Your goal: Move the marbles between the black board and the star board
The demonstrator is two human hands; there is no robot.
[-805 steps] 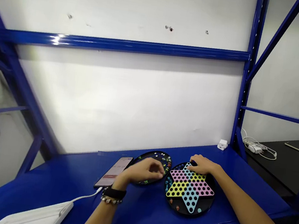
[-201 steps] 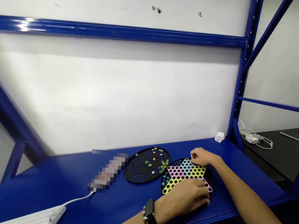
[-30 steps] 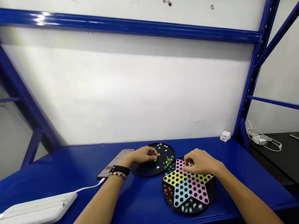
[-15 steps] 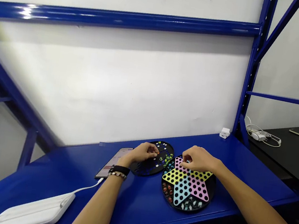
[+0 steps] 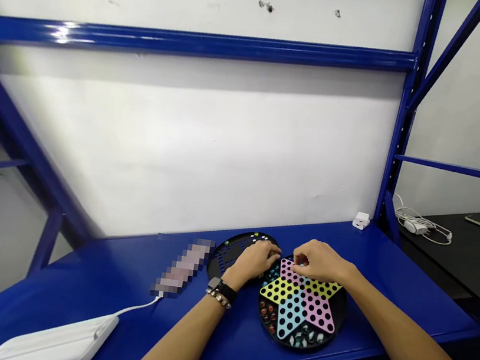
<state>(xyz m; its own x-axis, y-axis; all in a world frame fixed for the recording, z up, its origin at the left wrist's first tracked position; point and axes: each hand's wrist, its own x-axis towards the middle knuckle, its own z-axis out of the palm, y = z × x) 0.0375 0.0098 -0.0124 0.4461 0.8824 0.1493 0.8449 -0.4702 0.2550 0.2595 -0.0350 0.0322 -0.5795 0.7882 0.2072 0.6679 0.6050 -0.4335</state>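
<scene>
My left hand (image 5: 257, 258) lies over the right side of a round black board (image 5: 220, 261); its fingers are bent together at that edge, and what they hold, if anything, is hidden. My right hand (image 5: 320, 260) is at the far edge of a Chinese checkers board (image 5: 291, 313), thumb and fingers curled closed just above the pink point; I cannot make out what is in them. The star has pink, yellow and blue points with dark holes. Around it, in the black base (image 5: 332, 330), lie red marbles (image 5: 268, 312), whitish marbles (image 5: 311, 336) and bluish marbles (image 5: 272, 271).
Left of the boards lies a phone-like slab with a blurred screen (image 5: 185, 268), cabled to a white device (image 5: 61, 336). White plug adapters (image 5: 361, 221) stand at the back right of the blue table (image 5: 139, 261). A blue frame bar (image 5: 196, 44) crosses the white wall.
My left hand has moved right across the black board to its right edge, near the star board. My right hand stays at about the same spot. The view has shifted slightly.
</scene>
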